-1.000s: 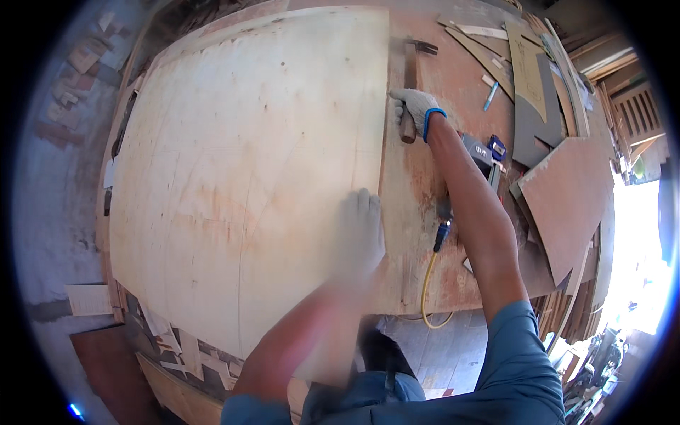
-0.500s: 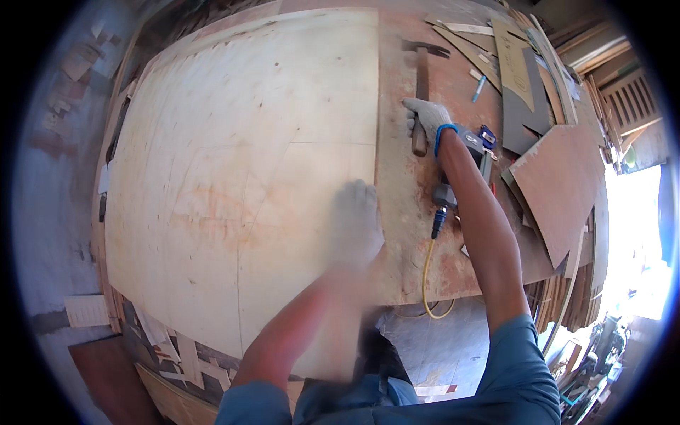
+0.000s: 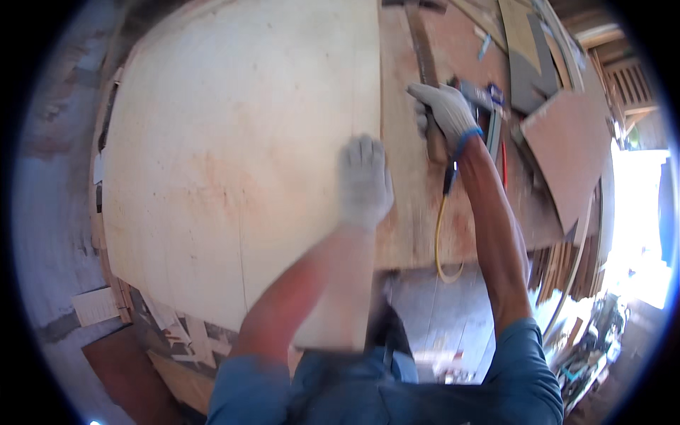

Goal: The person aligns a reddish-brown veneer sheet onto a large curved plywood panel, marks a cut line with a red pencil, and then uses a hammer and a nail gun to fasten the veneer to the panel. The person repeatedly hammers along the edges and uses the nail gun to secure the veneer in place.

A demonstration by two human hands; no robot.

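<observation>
Cut boards (image 3: 570,156) lay along the right side of a workbench (image 3: 411,244) in a cluttered workshop, with a broad, pale wooden sheet (image 3: 212,127) spread across its left. Near the sheet's right edge, a gloved left hand (image 3: 365,180) rested palm down, gripping nothing, while the gloved right hand (image 3: 448,112) clasped a hammer (image 3: 423,51) by its handle just beyond that edge.

White glare (image 3: 641,227) is pouring in at my right, blur is softening my left fingers (image 3: 365,150) and hammer (image 3: 423,53), and fisheye distortion is bowing the pale board (image 3: 283,120).
</observation>
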